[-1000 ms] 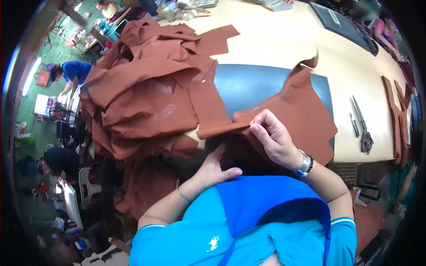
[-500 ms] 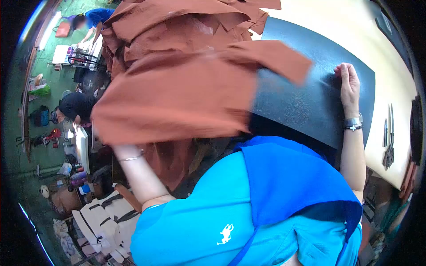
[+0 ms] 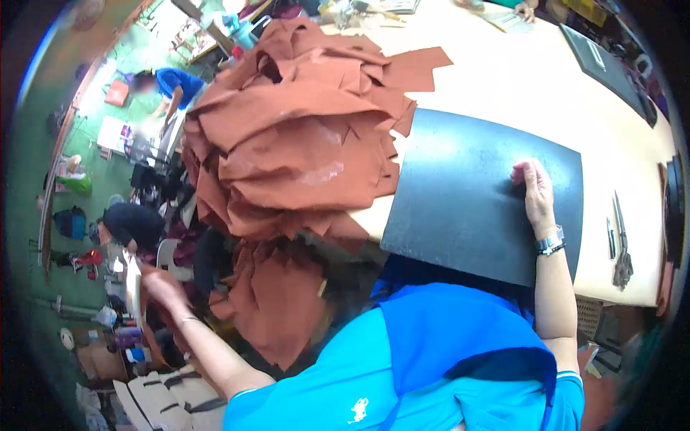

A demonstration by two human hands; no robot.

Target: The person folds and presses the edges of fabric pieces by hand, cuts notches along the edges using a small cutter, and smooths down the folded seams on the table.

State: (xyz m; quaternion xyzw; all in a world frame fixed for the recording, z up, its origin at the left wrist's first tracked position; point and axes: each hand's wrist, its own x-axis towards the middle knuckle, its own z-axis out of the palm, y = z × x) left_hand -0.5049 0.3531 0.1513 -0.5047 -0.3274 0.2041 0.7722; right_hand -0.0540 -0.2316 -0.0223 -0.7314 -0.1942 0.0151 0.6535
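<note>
My left hand [image 3: 164, 289] is stretched out to the far left, off the table and blurred. It seems closed on a reddish-brown leather piece [image 3: 152, 334] that hangs below it, seen almost edge-on. My right hand [image 3: 537, 194] rests on a black cutting board [image 3: 460, 208] with its fingers curled in; whatever may be inside them is hidden. A tall heap of brown leather pieces [image 3: 302, 151] lies left of the board. More leather [image 3: 277, 305] hangs below the table edge.
Scissors [image 3: 623, 262] and a thin dark tool [image 3: 611, 237] lie on the cream tabletop [image 3: 496, 79] at right. A dark flat panel [image 3: 604, 68] lies farther back. Co-workers [image 3: 176, 86] are at the left, and another person's hand [image 3: 527, 11] shows at the far edge.
My left hand has swung leftward and down with a large leather sheet, away from the heap. The view has shifted, showing more of the table. My right hand stays over the board, fingers still curled.
</note>
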